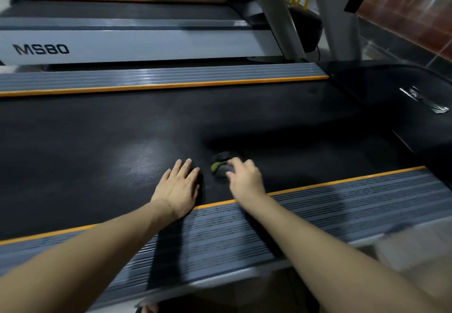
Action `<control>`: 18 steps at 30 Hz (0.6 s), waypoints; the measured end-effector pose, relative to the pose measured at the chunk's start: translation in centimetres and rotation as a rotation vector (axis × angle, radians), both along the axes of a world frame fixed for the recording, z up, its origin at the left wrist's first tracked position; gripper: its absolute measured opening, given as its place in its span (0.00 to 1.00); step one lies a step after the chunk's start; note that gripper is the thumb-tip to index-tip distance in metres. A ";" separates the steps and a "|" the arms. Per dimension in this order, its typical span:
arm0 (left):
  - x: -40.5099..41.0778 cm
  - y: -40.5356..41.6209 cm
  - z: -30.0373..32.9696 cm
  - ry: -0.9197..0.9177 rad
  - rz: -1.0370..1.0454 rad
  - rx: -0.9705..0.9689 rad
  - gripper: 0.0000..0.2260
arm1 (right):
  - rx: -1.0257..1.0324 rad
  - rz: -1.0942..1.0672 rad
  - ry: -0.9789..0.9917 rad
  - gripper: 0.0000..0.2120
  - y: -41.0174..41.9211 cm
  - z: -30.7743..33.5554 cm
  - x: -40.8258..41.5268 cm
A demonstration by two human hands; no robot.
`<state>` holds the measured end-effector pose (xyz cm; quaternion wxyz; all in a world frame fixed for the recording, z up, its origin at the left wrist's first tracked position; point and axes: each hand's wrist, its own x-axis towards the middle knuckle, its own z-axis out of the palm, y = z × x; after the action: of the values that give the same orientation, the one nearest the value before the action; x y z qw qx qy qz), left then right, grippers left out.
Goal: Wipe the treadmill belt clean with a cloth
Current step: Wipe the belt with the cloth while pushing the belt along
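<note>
Wiping near side of belt, cloth bunched small under right hand.

Left hand [179,186] flat and spread wide, palm down on black textured treadmill belt [146,126], bracing just inside the near orange edge strip [318,185]. Right hand [244,178] closed loosely over crumpled dark grey cloth with green patch [220,166], pressed to belt just beside left hand; motion blur hides exact finger hold. Paler scuffed patch [144,161] on belt beyond left hand, looks unwiped. Grey ribbed side rail [342,205] under both forearms; second treadmill marked MS80 [41,49] alongside, well apart. Risks, judged: wadded cloth covers little, likely to leave streaks or skip the pale patch; loose hold could let cloth slip out mid-stroke; weight on braced palm could shift belt.
</note>
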<state>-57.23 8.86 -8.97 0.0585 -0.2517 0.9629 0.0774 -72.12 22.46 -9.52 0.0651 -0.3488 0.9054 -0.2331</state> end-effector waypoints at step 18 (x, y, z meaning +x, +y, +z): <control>5.9 6.6 8.9 0.089 0.321 0.079 0.26 | -0.445 0.036 -0.293 0.13 5.0 7.6 4.2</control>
<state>-51.28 15.43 -0.08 0.0127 -0.3960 0.9082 0.1348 -67.90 27.42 -1.90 0.1214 -0.3332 0.8064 -0.4733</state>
